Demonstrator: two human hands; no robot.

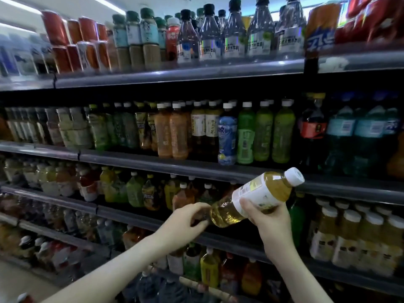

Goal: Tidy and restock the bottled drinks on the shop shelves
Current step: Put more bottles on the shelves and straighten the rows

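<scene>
**Held aloft: the yellow drink bottle (258, 197)**

We hold it in the lower centre-right of the frame, in front of the shelving and resting on no shelf. It is tilted, with its white cap (294, 177) up to the right and its base down to the left. It is nearly full of clear golden liquid and has a white label round the middle.

Our right hand (269, 221) grasps it from below at the label, fingers wrapped round. Our left hand (188, 217) pinches the base with curled fingertips.

Behind, in mid-frame, the middle shelf (175, 162) carries upright green bottles (263, 134), a blue bottle (227, 138) and orange bottles (171, 134). Along the top stand clear bottles (231, 33) with dark caps and, upper left, red cans (63, 40). At lower right, pale yellow bottles (349, 237) with white caps fill a row.
</scene>
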